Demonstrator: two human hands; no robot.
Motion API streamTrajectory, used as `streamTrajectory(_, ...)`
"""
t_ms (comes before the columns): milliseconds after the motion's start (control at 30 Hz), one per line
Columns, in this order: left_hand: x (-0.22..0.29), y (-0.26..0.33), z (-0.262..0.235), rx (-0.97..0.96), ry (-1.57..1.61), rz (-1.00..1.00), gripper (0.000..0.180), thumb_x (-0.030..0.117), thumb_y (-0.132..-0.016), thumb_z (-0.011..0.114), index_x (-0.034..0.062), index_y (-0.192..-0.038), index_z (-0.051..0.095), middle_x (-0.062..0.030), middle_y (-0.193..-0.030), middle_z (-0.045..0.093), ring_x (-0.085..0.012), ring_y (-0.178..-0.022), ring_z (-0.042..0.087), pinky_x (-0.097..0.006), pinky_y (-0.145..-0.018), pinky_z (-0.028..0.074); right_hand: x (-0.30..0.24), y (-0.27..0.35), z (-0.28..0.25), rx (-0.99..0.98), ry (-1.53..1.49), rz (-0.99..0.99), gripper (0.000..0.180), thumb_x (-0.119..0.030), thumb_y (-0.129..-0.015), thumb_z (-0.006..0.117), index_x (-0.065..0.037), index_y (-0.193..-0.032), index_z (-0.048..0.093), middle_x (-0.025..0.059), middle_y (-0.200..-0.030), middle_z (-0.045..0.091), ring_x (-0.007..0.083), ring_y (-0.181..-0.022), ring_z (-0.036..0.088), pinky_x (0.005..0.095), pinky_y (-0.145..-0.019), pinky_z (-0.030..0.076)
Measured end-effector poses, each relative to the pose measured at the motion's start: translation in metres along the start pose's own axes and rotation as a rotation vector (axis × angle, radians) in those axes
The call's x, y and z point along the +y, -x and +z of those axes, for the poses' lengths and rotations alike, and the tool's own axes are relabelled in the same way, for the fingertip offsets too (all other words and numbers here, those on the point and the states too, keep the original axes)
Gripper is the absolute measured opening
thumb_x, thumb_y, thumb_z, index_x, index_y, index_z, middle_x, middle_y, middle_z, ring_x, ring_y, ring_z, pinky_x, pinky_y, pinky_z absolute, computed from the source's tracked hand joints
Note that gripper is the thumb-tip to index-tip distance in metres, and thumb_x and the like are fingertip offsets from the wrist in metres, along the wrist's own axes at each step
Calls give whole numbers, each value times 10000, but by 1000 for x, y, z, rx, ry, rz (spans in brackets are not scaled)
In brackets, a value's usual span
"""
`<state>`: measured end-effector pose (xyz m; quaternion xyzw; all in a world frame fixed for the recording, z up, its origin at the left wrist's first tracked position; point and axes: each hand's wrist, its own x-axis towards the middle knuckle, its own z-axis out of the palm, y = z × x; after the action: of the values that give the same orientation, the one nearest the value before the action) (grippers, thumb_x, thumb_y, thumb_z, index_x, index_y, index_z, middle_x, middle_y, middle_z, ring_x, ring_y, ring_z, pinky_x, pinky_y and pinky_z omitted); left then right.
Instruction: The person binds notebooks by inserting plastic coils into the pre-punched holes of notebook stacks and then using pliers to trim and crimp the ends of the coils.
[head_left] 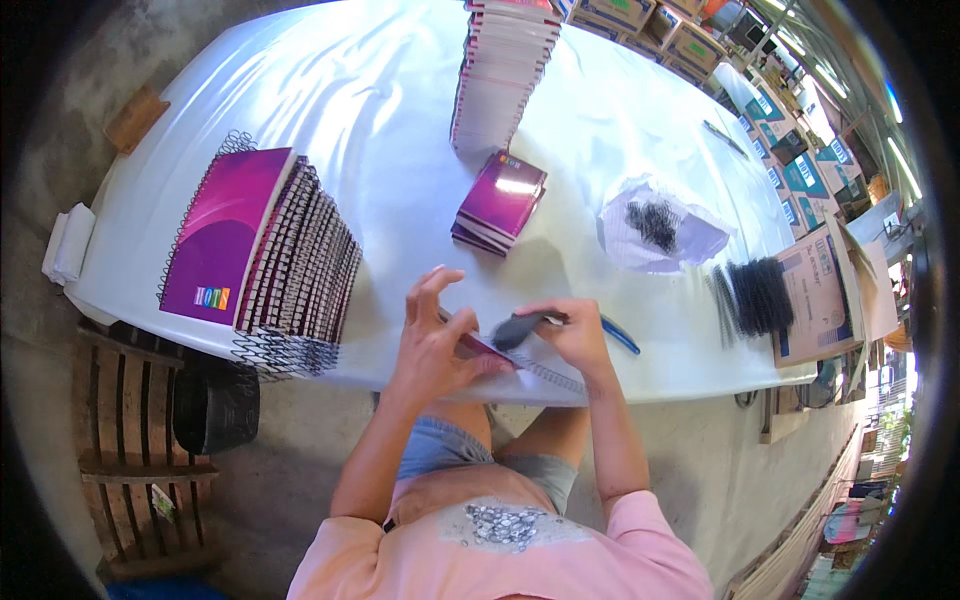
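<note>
My left hand (435, 345) grips a thin purple-covered notebook (484, 348), seen nearly edge-on at the table's front edge. A spiral coil (545, 374) runs from the notebook's edge toward the right. In my right hand (575, 335) is a dark, rounded object (518, 329), held against the coil end of the notebook; its exact kind is unclear. Beside that hand lies a blue-handled tool (621, 335), its other end hidden. Just beyond my hands sits a small stack of purple notebooks (505, 195).
A tall pile of coil-bound purple notebooks (225, 235) stands at left. Farther back rises a stack of notebooks (500, 85). On the right are a white wrapper (690, 240) with dark coils (652, 225), a bundle of black coils (755, 298) and a cardboard box (815, 300).
</note>
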<state>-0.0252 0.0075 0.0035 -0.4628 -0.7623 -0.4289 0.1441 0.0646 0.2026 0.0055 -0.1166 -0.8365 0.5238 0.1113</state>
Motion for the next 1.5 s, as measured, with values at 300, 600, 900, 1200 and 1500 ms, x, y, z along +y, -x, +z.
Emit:
streamTrajectory(300, -27, 10, 22, 95, 274, -194, 653, 325, -392, 911, 57, -811, 488, -134, -1118, 389, -313, -1073, 375, -376, -803, 439, -25, 1, 8, -217, -436, -209, 286, 100, -676, 575, -4, -912, 698, 99, -919, 703, 136, -842, 658, 266, -792, 497)
streamTrajectory(600, -38, 15, 30, 136, 549, -425, 818, 212, -464, 909, 87, -949, 262, -116, -1003, 364, -262, -1003, 398, -351, -777, 417, -33, -17, 23, -126, 192, -52, 297, 104, -684, 583, -20, -924, 708, 72, -844, 708, 130, -777, 656, 274, -736, 508)
streamTrajectory(900, -33, 10, 33, 71, 509, -413, 984, 411, -326, 925, 96, -945, 228, -98, -1005, 320, -170, -831, 407, -304, -760, 394, -27, -24, 29, 62, 10, 18, 266, 91, -688, 589, -24, -895, 711, 74, -828, 702, 100, -710, 608, 266, -683, 500)
streamTrajectory(1200, -38, 17, 40, 69, 558, -361, 862, 301, -482, 917, 124, -986, 241, -57, -1055, 311, -122, -843, 347, -271, -793, 408, -6, -27, 2, 340, 156, -109, 238, 2, -731, 571, -53, -925, 697, 156, -851, 674, 282, -776, 647, 315, -725, 497)
streamTrajectory(1500, 0, 16, 15, 516, 1085, -675, 297, -85, -661, 768, 18, -825, 544, -84, -836, 634, -137, -785, 608, -264, -740, 499, 12, 55, -27, 426, 926, 400, 557, -308, -857, 570, -160, -1364, 394, 175, -1407, 322, 391, -1277, 317, 567, -995, 281)
